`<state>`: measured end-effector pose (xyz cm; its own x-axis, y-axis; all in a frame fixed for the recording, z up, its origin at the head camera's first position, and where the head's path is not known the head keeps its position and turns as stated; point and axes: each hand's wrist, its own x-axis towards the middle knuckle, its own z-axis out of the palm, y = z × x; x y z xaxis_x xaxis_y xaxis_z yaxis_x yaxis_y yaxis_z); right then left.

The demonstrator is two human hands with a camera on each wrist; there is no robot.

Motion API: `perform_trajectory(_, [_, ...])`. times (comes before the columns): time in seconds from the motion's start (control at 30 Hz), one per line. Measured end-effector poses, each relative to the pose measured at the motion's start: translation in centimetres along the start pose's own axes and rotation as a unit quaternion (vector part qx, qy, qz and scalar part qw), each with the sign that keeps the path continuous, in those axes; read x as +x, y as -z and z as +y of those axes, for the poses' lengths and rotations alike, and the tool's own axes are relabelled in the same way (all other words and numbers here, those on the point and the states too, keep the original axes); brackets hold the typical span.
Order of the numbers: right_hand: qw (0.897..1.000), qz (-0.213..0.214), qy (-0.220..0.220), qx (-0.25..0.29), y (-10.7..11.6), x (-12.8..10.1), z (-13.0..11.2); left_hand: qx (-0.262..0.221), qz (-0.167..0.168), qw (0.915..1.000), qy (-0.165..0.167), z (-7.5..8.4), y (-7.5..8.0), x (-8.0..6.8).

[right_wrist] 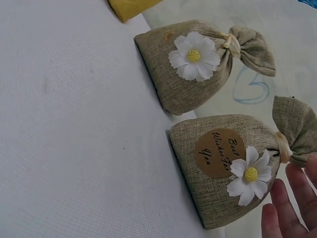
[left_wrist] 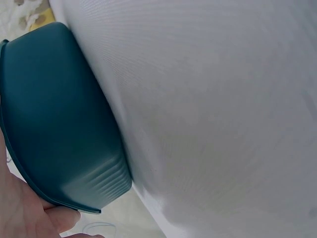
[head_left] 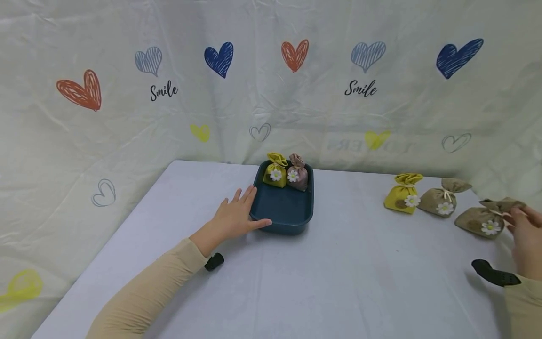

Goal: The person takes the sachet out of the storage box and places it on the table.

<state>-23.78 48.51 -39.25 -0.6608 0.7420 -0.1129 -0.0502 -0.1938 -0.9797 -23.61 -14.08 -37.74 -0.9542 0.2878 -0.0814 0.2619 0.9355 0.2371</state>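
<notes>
My left hand [head_left: 232, 217] lies with spread, straight fingers along the left rim of a dark teal plastic tray [head_left: 281, 207]; its thumb reaches over the near rim. Inside the tray's far end stand a yellow sachet [head_left: 269, 180] and a pinkish-brown sachet [head_left: 301, 182], each with a white flower. Far to the right, my right hand [head_left: 527, 240] pinches the gathered neck of a brown cloth sachet [head_left: 470, 220]. In the right wrist view that sachet [right_wrist: 198, 188] carries a round label and a white flower; the thumb is mostly out of frame.
Left of the gripped sachet stand another brown sachet [head_left: 431, 197] and a yellow sachet [head_left: 395, 197]. A white cloth [head_left: 360, 273] covers the table. Behind it hangs a pale curtain [head_left: 262, 99] printed with hearts. Black straps show at both wrists.
</notes>
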Motion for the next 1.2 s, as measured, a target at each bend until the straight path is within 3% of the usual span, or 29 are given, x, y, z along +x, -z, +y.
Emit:
perform_trajectory(0.17, [1.000, 0.016, 0.006, 0.004, 1.3, 4.4, 2.1, 0.001, 0.001, 1.0000, 0.001, -0.1, -0.2, 0.1])
perform_trajectory(0.23, [1.000, 0.026, 0.005, -0.006, 1.4, 5.0, 2.2, 0.001, 0.000, 1.0000, 0.002, -0.1, -0.2, 0.2])
perform_trajectory(0.43, [0.999, 0.033, 0.011, -0.041, 0.2, -1.0, -0.3, 0.003, -0.002, 1.0000, 0.002, 0.0, -0.1, 0.1])
perform_trajectory(0.53, [0.998, 0.043, 0.011, -0.035, -0.1, -2.6, -0.8, 0.003, -0.001, 1.0000, 0.001, 0.0, 0.0, 0.1])
perform_trajectory(0.9, [0.996, 0.056, 0.042, -0.049, -1.0, -4.5, -1.5, 0.006, -0.001, 1.0000, 0.002, 0.0, -0.1, 0.1])
perform_trajectory(1.2, [0.997, 0.032, 0.002, -0.070, -1.0, -5.7, -2.7, 0.011, 0.003, 0.9999, -0.001, 0.1, 0.0, 0.0])
